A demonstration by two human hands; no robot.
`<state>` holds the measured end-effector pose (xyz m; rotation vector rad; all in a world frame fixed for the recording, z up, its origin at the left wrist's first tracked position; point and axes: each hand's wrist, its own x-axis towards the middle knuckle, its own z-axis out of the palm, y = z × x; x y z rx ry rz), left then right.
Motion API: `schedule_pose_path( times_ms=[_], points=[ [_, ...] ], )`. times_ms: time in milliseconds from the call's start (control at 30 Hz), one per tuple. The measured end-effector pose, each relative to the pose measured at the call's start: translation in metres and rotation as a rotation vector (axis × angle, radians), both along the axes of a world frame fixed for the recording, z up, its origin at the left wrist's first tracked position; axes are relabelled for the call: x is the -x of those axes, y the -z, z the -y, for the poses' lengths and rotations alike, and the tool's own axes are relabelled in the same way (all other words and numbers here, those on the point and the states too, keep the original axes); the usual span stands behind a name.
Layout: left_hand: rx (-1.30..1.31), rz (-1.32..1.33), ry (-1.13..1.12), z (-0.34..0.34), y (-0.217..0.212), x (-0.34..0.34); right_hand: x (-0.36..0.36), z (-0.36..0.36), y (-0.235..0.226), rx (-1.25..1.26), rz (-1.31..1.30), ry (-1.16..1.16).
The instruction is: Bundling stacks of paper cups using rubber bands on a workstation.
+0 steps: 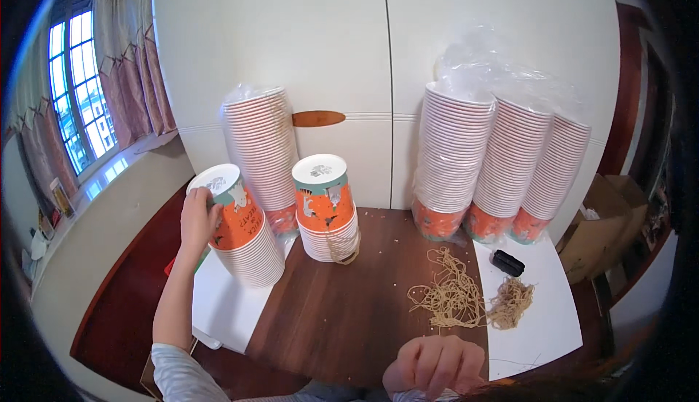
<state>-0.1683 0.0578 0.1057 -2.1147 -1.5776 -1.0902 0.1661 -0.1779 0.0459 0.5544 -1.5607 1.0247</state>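
Note:
My left hand [198, 220] grips the top of a leaning stack of orange paper cups [244, 238] turned upside down at the left of the brown table [349, 307]. A shorter upside-down cup stack [326, 209] stands just right of it, with a rubber band hanging round its lower part. My right hand [437, 364] rests near the table's front edge with its fingers curled; I cannot tell if anything is in it. A loose pile of tan rubber bands [453, 293] lies just beyond that hand.
Tall plastic-wrapped cup stacks stand at the back: one on the left [261, 151], three on the right [502, 165]. A small black object [507, 262] and more rubber bands [511, 301] lie on a white sheet [542, 322]. White cabinet doors [386, 74] are behind, a cardboard box [608, 216] at right.

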Motion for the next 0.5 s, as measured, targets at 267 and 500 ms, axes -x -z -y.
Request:
schedule_pose_path(
  times_ms=[267,500],
  points=[
    [-0.020,0.175,0.029,-0.011,-0.015,0.004,-0.026,0.011,-0.054,1.077,0.868,-0.159],
    [-0.061,0.266,0.003,-0.007,-0.069,0.014,0.007,-0.035,-0.010,-0.155,-0.503,0.131]
  ],
)
